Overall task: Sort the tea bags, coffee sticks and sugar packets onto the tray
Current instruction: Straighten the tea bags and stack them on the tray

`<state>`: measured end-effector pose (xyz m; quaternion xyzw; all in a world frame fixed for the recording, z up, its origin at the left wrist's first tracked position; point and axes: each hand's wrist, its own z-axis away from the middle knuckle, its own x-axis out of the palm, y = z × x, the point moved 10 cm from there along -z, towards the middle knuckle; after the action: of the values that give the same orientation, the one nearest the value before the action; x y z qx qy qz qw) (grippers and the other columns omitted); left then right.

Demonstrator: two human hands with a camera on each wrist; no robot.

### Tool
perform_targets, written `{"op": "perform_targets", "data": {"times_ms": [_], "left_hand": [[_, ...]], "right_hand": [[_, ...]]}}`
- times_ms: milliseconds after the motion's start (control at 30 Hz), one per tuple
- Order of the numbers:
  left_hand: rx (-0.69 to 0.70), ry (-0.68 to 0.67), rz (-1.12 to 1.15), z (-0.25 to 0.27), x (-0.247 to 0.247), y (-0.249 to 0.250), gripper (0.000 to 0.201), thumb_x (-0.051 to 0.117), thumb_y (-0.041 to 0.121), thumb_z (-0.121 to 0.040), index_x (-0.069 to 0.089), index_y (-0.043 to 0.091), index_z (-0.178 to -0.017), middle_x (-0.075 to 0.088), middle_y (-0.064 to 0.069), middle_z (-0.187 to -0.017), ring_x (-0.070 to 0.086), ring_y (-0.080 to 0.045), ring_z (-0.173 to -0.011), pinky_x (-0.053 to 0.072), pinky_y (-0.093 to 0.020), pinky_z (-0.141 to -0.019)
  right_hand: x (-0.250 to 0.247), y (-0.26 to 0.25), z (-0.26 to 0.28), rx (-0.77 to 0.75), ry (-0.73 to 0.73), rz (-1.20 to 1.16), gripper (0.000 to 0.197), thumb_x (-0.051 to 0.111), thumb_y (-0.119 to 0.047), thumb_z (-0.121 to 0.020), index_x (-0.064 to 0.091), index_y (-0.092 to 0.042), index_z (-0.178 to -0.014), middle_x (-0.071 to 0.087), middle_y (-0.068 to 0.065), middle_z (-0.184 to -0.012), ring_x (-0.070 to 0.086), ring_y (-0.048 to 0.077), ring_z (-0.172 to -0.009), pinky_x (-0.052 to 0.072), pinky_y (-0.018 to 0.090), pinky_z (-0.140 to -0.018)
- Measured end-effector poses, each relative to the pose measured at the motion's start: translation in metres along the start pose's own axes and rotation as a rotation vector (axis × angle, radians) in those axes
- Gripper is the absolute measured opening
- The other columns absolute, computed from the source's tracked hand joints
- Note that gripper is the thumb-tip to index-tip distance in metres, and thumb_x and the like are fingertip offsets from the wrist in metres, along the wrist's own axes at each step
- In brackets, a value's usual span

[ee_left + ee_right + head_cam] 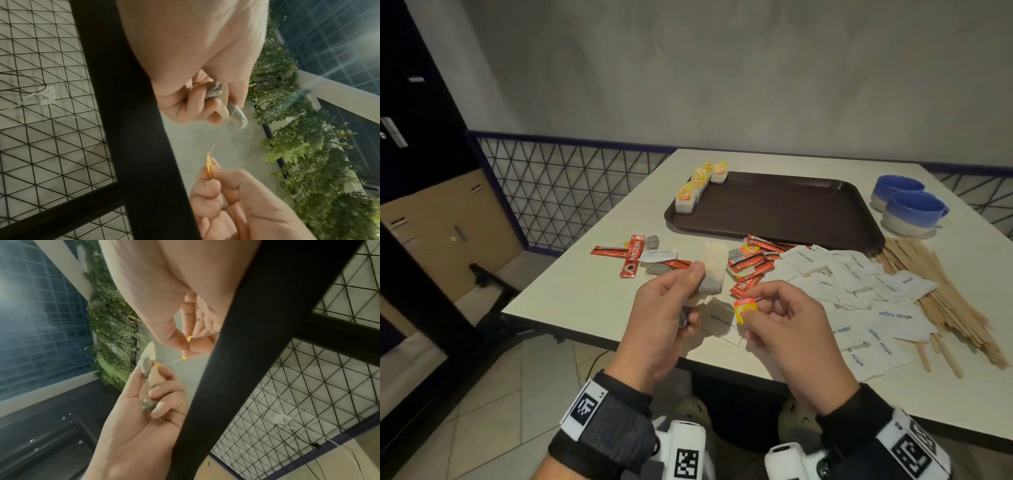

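Observation:
My left hand (674,305) grips a pale tea bag (711,274) upright above the table's near edge; in the left wrist view the tea bag (236,110) pokes out of the curled fingers. My right hand (774,308) pinches the bag's yellow and red tag (745,309), and a thin string (221,134) runs taut between tag and bag. A brown tray (784,209) lies further back with a row of yellow-tagged tea bags (697,188) along its left edge. Red coffee sticks (631,255) and white sugar packets (859,291) lie loose on the table.
Two blue and white cups (909,205) stand right of the tray. A heap of wooden stirrers (945,294) lies along the right side. A wire mesh fence (558,195) borders the white table (585,291) on the left.

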<state>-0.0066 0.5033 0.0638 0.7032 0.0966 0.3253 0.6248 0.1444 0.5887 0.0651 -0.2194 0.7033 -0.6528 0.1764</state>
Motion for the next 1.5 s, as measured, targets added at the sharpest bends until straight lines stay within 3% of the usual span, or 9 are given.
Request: {"op": "perform_targets", "data": {"times_ms": [200,333,600,700,867,1100,1200,1333,1500], "left_hand": [[0.011,-0.190,-0.249,0.005,0.019,0.000,0.028,0.076,0.037,-0.084,0.076,0.023,-0.061,0.057,0.009,-0.060,0.042,-0.004,-0.053,0.032,-0.019,-0.051],[0.018,-0.266,-0.346,0.006,0.025,-0.002,0.027,0.072,0.042,-0.080,0.075,0.023,-0.061,0.055,0.002,-0.064,0.038,-0.007,-0.055,0.029,-0.023,-0.053],[0.010,-0.369,-0.449,0.007,0.033,-0.010,0.027,0.079,0.038,-0.084,0.074,0.021,-0.064,0.057,-0.011,-0.076,0.040,-0.012,-0.059,0.032,-0.021,-0.053],[0.010,-0.382,-0.505,0.006,0.033,-0.012,0.029,0.076,0.044,-0.082,0.074,0.021,-0.065,0.060,-0.007,-0.076,0.044,-0.010,-0.063,0.034,-0.023,-0.057],[0.029,-0.398,-0.514,0.006,0.035,-0.013,0.031,0.077,0.050,-0.078,0.074,0.023,-0.064,0.057,-0.007,-0.073,0.042,-0.010,-0.060,0.033,-0.024,-0.058],[0.055,-0.382,-0.498,0.007,0.033,-0.009,0.028,0.075,0.048,-0.083,0.075,0.026,-0.064,0.063,-0.010,-0.076,0.051,-0.015,-0.069,0.038,-0.027,-0.063],[0.033,-0.313,-0.411,0.004,0.026,-0.012,0.037,0.075,0.048,-0.089,0.075,0.018,-0.067,0.055,-0.008,-0.070,0.044,-0.019,-0.065,0.035,-0.030,-0.060],[0.031,-0.206,-0.341,0.001,0.018,-0.009,0.037,0.069,0.045,-0.088,0.073,0.018,-0.064,0.050,0.003,-0.057,0.039,-0.008,-0.052,0.030,-0.021,-0.049],[0.039,-0.202,-0.316,0.001,0.016,-0.008,0.043,0.070,0.053,-0.085,0.080,0.011,-0.082,0.069,-0.026,-0.087,0.056,-0.030,-0.081,0.040,-0.044,-0.076]], "right_hand": [[-0.012,0.007,-0.004,0.098,0.023,-0.386,0.028,0.061,0.003,-0.092,0.080,-0.011,-0.107,0.070,0.015,-0.091,0.053,0.019,-0.075,0.043,0.031,-0.067],[-0.007,0.009,-0.005,0.158,-0.046,-0.515,0.037,0.062,-0.006,-0.083,0.074,-0.004,-0.118,0.069,0.027,-0.120,0.057,0.029,-0.099,0.043,0.038,-0.089],[0.003,0.016,-0.001,0.293,-0.138,-0.651,0.035,0.054,-0.004,-0.087,0.076,-0.002,-0.113,0.070,0.019,-0.104,0.060,0.030,-0.105,0.039,0.046,-0.111],[0.002,0.015,0.000,0.297,-0.130,-0.663,0.036,0.055,-0.006,-0.081,0.077,-0.001,-0.110,0.070,0.014,-0.092,0.063,0.024,-0.096,0.043,0.044,-0.107],[0.003,0.014,0.000,0.252,-0.152,-0.556,0.035,0.058,-0.002,-0.080,0.076,0.000,-0.110,0.071,0.016,-0.096,0.059,0.028,-0.101,0.044,0.043,-0.098],[0.005,0.016,0.000,0.249,-0.161,-0.585,0.055,0.059,0.013,-0.088,0.063,-0.015,-0.134,0.054,0.021,-0.107,0.052,0.035,-0.103,0.043,0.054,-0.107],[0.002,0.016,-0.002,0.224,-0.146,-0.624,0.060,0.065,0.012,-0.080,0.061,-0.012,-0.135,0.061,0.023,-0.104,0.060,0.033,-0.099,0.048,0.044,-0.096],[0.000,0.016,-0.003,0.200,-0.124,-0.567,0.058,0.073,0.006,-0.072,0.064,-0.009,-0.127,0.066,0.019,-0.100,0.065,0.028,-0.093,0.053,0.035,-0.085],[0.001,0.007,0.001,0.108,-0.119,-0.373,0.034,0.076,0.008,-0.074,0.070,-0.003,-0.106,0.066,0.023,-0.095,0.063,0.032,-0.086,0.059,0.037,-0.077]]}}
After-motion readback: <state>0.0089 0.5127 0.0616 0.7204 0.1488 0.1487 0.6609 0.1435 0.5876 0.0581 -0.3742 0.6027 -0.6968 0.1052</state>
